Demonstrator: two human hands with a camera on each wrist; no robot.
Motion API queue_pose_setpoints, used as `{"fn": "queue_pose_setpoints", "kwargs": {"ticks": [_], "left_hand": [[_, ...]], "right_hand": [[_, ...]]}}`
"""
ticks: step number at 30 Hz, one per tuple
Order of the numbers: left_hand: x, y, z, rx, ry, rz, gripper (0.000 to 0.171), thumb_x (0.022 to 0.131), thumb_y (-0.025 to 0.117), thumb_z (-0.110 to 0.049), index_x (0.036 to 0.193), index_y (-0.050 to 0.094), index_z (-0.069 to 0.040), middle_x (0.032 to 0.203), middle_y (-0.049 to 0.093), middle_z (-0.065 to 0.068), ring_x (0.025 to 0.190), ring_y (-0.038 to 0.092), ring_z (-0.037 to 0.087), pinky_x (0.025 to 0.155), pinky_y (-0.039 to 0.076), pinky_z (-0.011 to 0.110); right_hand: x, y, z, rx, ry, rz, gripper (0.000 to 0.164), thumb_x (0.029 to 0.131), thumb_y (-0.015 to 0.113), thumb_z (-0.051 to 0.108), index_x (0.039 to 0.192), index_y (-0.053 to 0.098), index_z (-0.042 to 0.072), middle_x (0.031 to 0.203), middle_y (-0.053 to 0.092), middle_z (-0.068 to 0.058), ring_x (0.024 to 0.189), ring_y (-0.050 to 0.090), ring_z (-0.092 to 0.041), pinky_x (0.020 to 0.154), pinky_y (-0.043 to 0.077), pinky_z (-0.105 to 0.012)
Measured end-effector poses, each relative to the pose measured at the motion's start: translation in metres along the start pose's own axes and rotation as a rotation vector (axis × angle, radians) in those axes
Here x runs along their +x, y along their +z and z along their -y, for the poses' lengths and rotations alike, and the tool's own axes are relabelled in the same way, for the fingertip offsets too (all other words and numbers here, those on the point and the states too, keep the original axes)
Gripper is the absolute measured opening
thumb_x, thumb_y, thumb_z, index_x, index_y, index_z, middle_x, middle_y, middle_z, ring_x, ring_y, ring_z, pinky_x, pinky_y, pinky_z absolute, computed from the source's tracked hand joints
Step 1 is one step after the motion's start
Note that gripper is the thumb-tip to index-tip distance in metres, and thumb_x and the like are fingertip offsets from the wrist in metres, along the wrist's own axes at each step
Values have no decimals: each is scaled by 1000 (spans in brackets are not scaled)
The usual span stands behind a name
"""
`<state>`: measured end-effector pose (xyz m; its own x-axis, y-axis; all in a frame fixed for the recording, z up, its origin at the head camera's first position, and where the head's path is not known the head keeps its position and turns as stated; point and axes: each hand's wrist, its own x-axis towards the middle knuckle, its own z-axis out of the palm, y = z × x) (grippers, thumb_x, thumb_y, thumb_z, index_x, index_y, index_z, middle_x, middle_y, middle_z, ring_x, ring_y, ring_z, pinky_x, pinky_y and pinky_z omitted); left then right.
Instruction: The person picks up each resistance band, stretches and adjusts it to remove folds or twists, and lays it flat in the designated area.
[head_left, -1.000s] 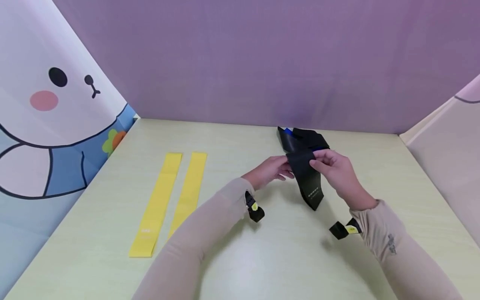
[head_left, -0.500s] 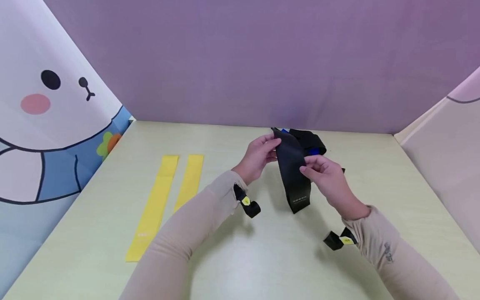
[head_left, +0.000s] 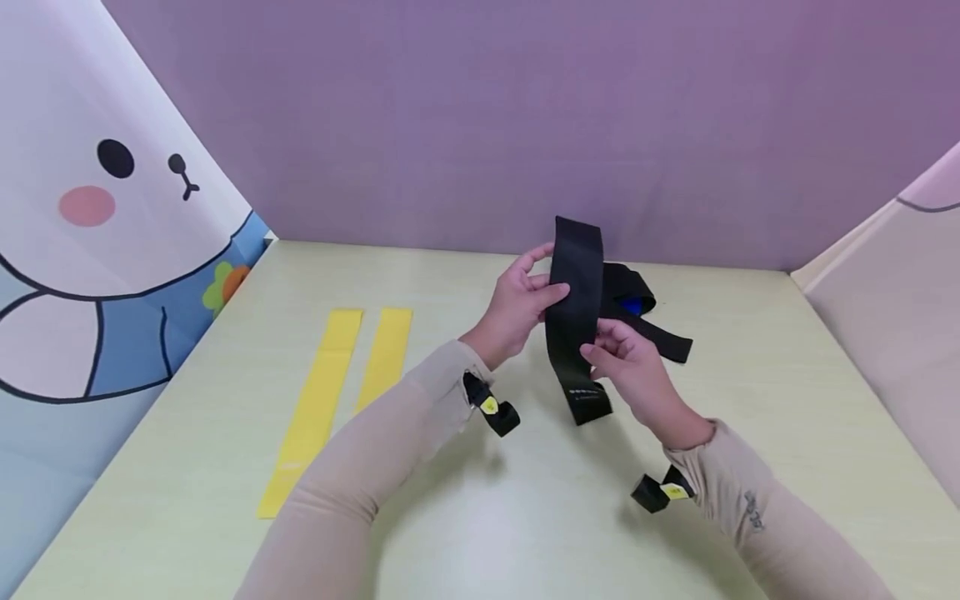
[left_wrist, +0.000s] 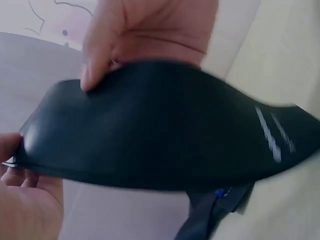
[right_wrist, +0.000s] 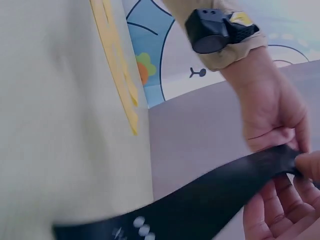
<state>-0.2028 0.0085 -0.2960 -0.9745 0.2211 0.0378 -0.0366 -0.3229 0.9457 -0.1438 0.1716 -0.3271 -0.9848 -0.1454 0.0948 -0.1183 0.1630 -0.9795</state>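
A black flat exercise band [head_left: 573, 283] hangs in the air above the table in the head view, white print near its lower end. My left hand [head_left: 513, 308] pinches its left edge partway up, thumb in front and fingers behind. Lower down, my right hand [head_left: 637, 375] pinches the right edge between thumb and fingers. The left wrist view shows the band [left_wrist: 150, 125] stretched across, bowed between the two hands. In the right wrist view the band [right_wrist: 200, 195] runs from the hands down to its printed end.
Behind the held band lies a heap of black band [head_left: 626, 283] with a blue patch [head_left: 635, 305], one black strip reaching right. Two yellow bands [head_left: 318, 392] lie flat and parallel at left, partly covered by the left sleeve. A purple backdrop [head_left: 420, 125] rises behind the table.
The held black band has been drawn out of the heap and raised, its top now against the backdrop. Both hands moved left, the left hand shifting its grip. A black strip now shows at right.
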Motion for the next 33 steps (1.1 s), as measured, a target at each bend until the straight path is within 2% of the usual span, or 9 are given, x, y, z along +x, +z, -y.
{"fn": "queue_pose_setpoints", "kwargs": {"ticks": [2, 5, 9, 14, 21, 24, 28, 33], "left_hand": [[-2, 0, -5, 1, 18, 1, 56, 90, 57, 10, 141, 45, -12, 115, 63, 28, 82, 67, 19, 75, 55, 32], [-6, 0, -11, -7, 38, 0, 56, 91, 56, 10, 141, 45, -12, 114, 62, 28, 81, 67, 19, 76, 55, 32], [-8, -4, -21, -29, 74, -2, 55, 92, 54, 9, 141, 44, -12, 117, 61, 28, 80, 67, 16, 79, 54, 33], [-3, -13, -30, -34, 107, -30, 55, 92, 53, 11, 141, 45, -12, 118, 61, 28, 82, 67, 19, 77, 55, 34], [4, -32, -37, 8, 85, -104, 60, 91, 54, 11, 143, 44, -17, 118, 62, 25, 102, 64, 33, 84, 53, 41], [5, -44, -37, 47, 60, -141, 62, 91, 54, 11, 144, 43, -18, 119, 62, 23, 105, 63, 34, 85, 52, 43], [8, -60, -33, 121, 19, -181, 68, 90, 54, 13, 147, 39, -20, 121, 61, 22, 106, 63, 34, 85, 52, 43], [10, -78, -27, 204, -31, -216, 74, 89, 54, 14, 149, 34, -24, 122, 61, 21, 105, 63, 33, 85, 52, 43]], "right_hand": [[0, 2, -4, -6, -7, 27, 29, 92, 56, -1, 117, 51, -16, 77, 61, 10, 73, 57, -4, 68, 51, -21], [-1, 7, -13, -73, -16, 71, 18, 91, 60, 2, 100, 58, -13, 72, 58, 5, 69, 53, -7, 66, 47, -22], [-3, 15, -25, -122, -6, 141, 15, 90, 62, 3, 92, 60, -12, 73, 60, 0, 68, 52, -9, 67, 45, -23], [-4, 27, -32, -35, 20, 217, 21, 91, 60, 1, 103, 59, -17, 86, 67, -5, 77, 57, -8, 76, 48, -23], [-9, 43, -35, 87, 93, 289, 24, 90, 56, -6, 108, 49, -19, 77, 59, 2, 70, 57, -8, 71, 52, -25], [-12, 50, -35, 136, 122, 323, 36, 88, 55, -8, 121, 44, -19, 78, 59, 2, 69, 59, -8, 69, 54, -28], [-16, 56, -36, 179, 151, 353, 59, 87, 55, -9, 140, 28, -14, 80, 61, 2, 69, 61, -8, 69, 55, -30], [-19, 60, -37, 191, 162, 372, 73, 87, 56, -10, 148, 17, -7, 81, 64, 0, 65, 62, -10, 68, 55, -32]]}}
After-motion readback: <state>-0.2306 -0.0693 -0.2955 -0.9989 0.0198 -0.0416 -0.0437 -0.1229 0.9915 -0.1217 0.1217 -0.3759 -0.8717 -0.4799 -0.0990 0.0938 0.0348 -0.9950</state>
